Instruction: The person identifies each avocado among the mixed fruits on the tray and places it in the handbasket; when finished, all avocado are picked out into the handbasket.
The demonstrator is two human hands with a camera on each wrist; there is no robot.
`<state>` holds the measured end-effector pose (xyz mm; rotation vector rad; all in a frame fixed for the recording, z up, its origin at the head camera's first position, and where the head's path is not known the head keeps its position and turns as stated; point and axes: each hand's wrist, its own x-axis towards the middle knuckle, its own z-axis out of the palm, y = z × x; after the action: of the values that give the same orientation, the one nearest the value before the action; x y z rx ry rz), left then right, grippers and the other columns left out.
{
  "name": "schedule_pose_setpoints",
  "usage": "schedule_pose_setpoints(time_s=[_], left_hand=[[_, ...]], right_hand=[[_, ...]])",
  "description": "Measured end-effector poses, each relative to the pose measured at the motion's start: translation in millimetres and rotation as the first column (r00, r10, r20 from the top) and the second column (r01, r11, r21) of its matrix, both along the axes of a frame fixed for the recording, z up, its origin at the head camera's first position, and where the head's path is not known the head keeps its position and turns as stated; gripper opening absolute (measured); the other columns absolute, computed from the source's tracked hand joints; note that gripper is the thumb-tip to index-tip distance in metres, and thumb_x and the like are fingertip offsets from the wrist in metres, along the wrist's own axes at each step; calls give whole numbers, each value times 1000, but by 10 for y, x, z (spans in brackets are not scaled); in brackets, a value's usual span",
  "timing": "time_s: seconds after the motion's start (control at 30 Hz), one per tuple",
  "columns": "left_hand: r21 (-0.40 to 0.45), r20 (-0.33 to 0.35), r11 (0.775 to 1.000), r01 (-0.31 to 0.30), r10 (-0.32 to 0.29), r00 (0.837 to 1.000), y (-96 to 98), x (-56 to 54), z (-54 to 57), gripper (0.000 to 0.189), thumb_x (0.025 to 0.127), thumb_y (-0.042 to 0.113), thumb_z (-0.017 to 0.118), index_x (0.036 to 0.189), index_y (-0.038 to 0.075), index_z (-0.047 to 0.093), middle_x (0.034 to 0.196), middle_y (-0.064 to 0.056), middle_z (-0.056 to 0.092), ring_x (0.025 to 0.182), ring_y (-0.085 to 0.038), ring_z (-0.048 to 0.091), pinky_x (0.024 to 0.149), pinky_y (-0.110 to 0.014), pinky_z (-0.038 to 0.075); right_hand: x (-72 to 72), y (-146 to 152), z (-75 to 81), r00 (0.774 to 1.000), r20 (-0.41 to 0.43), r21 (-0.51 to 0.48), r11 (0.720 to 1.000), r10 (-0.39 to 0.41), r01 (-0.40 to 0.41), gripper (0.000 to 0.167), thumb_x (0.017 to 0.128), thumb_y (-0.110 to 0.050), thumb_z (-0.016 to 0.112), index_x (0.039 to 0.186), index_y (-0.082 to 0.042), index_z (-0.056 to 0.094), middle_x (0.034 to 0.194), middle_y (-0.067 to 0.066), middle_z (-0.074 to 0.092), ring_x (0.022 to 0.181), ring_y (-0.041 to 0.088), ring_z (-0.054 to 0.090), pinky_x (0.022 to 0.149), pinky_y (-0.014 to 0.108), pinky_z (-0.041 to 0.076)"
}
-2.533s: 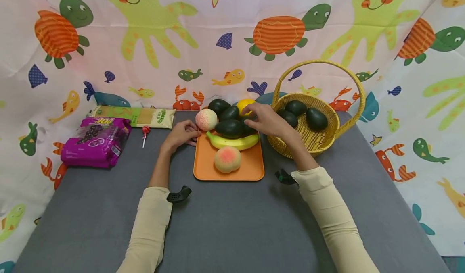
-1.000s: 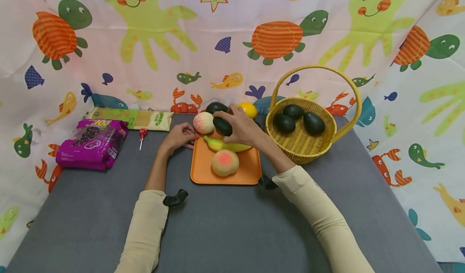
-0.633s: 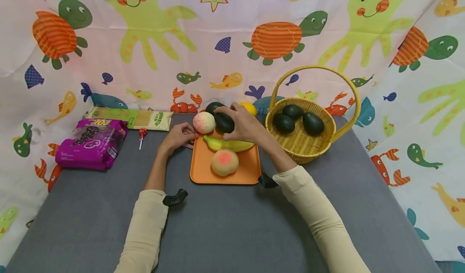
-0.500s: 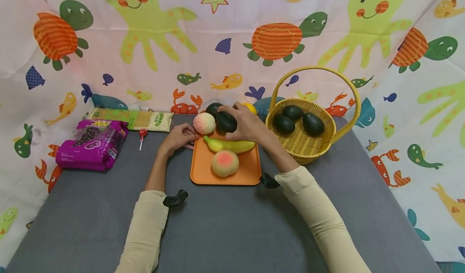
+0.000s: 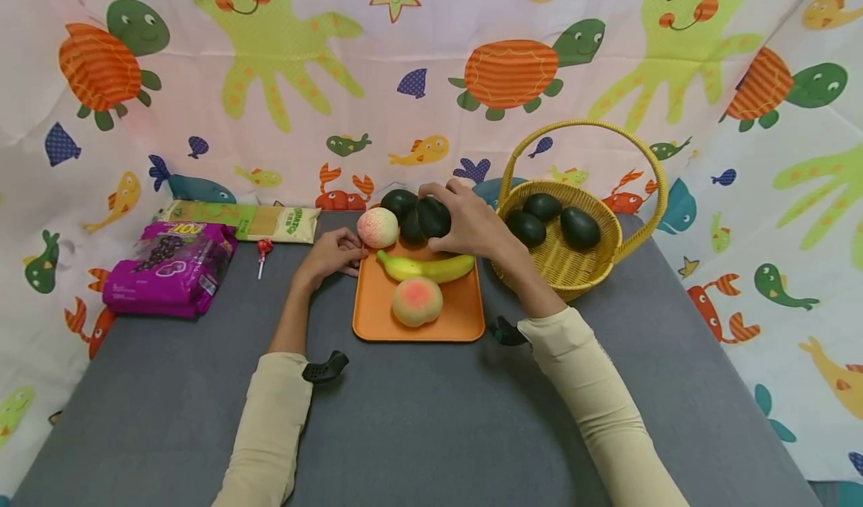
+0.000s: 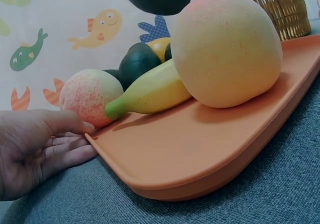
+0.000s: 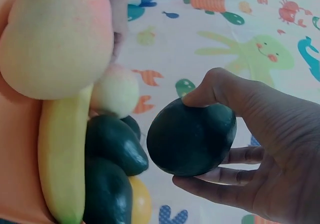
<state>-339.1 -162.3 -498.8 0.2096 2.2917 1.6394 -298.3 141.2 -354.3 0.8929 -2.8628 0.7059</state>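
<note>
- Two hands are at work, read from left of the frame to right: the left hand [image 5: 333, 254] is laid with relaxed, loosely curved fingers on the grey table [image 5: 418, 417], fingertips touching the left edge of the orange tray [image 5: 377, 320], and nothing is held in it.
- At the centre of the head view, a dark avocado [image 5: 434, 217] is pinched between thumb and curled fingers of the right hand [image 5: 472, 226] and is held clear above the back of the tray, over the banana [image 5: 425, 269] and the other avocados.
- The grip is best kept round the fruit's widest part, as seen in the right wrist view [image 7: 191, 138], and the tray steadied by the left hand so that the peach [image 5: 416, 302] is not set rolling.
- At the right, three avocados are seen in the wicker basket [image 5: 610, 249]; its handle arches overhead and should be passed under or beside.
- Compared with half a second earlier, the avocado has been lifted higher and carried slightly rightward, toward the basket; the left hand has stayed put.
</note>
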Motion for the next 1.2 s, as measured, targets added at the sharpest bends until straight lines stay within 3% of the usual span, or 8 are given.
schedule_pose_setpoints(time_s=[0.27, 0.5, 0.7, 1.0, 1.2], left_hand=[[9, 7, 1000, -1, 1, 1000, -8, -11, 16, 31, 99, 16, 71, 120, -3, 58, 94, -9, 67, 77, -13, 67, 67, -29, 67], [5, 21, 1000, 1, -1, 1000, 12, -21, 13, 34, 99, 16, 71, 122, -4, 57, 92, -9, 66, 77, -13, 67, 67, -27, 67], [7, 16, 1000, -10, 10, 1000, 10, -5, 4, 32, 100, 15, 71, 121, -3, 57, 91, -9, 66, 77, -13, 67, 67, -27, 67], [-4, -2, 1000, -23, 23, 1000, 3, -5, 7, 29, 100, 15, 70, 119, -2, 58, 92, -9, 66, 76, -13, 67, 66, -28, 67], [-7, 2, 1000, -8, 8, 1000, -2, -17, -5, 30, 100, 16, 71, 120, -2, 58, 98, -11, 66, 78, -12, 68, 69, -29, 67]], right_hand=[[-22, 199, 130, 997, -61, -59, 997, -47, 44, 74, 79, -22, 86, 144, -16, 51, 137, 15, 56, 116, 35, 58, 98, 54, 56], [15, 511, 200, 992, -90, -86, 993, -91, 83, 73, 78, -16, 88, 143, -13, 54, 134, 16, 56, 119, 36, 57, 104, 54, 55], [21, 842, 277, 977, -129, -116, 981, -171, 156, 69, 77, -13, 88, 137, -11, 53, 130, 21, 56, 112, 39, 55, 95, 58, 56], [78, 1292, 470, 942, -109, -5, 948, -318, 319, 68, 82, -14, 82, 140, -12, 48, 126, 26, 52, 107, 45, 53, 86, 64, 54], [107, 1496, 434, 925, -45, 50, 924, -377, 379, 70, 81, -14, 84, 139, -10, 44, 124, 28, 52, 107, 45, 52, 86, 63, 53]])
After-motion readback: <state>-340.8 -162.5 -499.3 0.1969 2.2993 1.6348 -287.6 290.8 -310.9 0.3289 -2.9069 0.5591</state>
